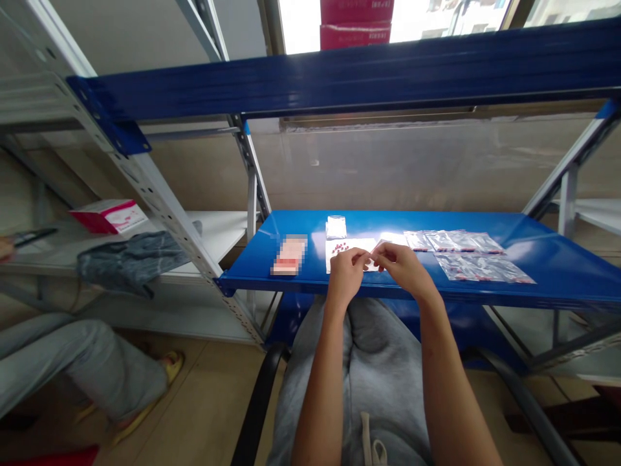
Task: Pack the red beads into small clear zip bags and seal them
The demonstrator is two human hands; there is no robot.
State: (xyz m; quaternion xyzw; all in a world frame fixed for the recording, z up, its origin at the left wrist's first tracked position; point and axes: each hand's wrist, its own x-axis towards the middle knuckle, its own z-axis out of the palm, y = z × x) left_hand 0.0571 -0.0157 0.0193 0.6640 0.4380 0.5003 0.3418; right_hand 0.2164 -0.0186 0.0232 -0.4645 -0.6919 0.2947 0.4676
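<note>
On the blue shelf board (533, 252) before us, we list the following.

Item 1: left hand (345, 272), held over the near edge of the board, thumb and forefinger pinched tight and pointing toward the other hand.

Item 2: right hand (403, 265), likewise pinched at the fingertips, which meet those of the left hand. Whether anything lies between the tips we cannot tell; it is too small to make out.

Item 3: white sheet (356, 244), flat on the board, just behind and partly under the two hands.

Item 4: small red pieces (339, 247), a loose cluster on the left part of the white sheet, just beyond the left hand.

Item 5: clear container (336, 227), upright, just behind the sheet.

Item 6: blurred pinkish object (290, 255), left of the sheet, apart from it.

Item 7: clear bags (478, 267), laid flat in two rows to the right of the right hand, some showing red inside.

Item 8: grey trousers (383, 362), our own lap, below the board.

On the white shelf to the left we note a pink-and-white box (109, 215) and a grey cloth (130, 259) draped over the shelf edge.

At lower left, on the floor, a second person's leg (72, 369) in grey, with a yellow slipper (172, 366).

Above, behind the blue beam (369, 74), red boxes (356, 22) stand at the window.
</note>
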